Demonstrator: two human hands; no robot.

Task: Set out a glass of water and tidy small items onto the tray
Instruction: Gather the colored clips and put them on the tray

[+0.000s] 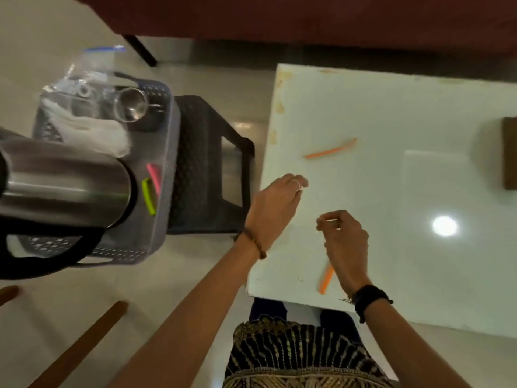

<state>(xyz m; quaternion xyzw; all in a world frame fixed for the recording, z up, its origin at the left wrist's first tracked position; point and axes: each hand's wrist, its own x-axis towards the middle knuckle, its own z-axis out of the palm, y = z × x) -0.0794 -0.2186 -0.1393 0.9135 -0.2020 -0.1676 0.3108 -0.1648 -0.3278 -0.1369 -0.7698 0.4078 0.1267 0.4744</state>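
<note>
My left hand (pixel 275 204) hovers over the left edge of the white table (pixel 391 113), fingers loosely curled and holding nothing. My right hand (pixel 345 242) is just right of it with thumb and forefinger pinched together; nothing shows between them. One orange stick (pixel 330 149) lies on the table beyond my hands. A second orange stick (pixel 326 280) lies near the front edge, partly under my right wrist. The grey perforated tray (pixel 165 152) on the left holds a clear glass (pixel 130 105) lying on its side, a pink piece (pixel 154 176) and a green piece (pixel 148 196).
A steel jug (pixel 64 183) with a black handle fills the near left, over the tray. The tray rests on a dark stool (pixel 209 163) and also holds a plastic bag (pixel 84 79) and white tissue (pixel 95 133). A brown block (pixel 509 152) sits at the table's right edge.
</note>
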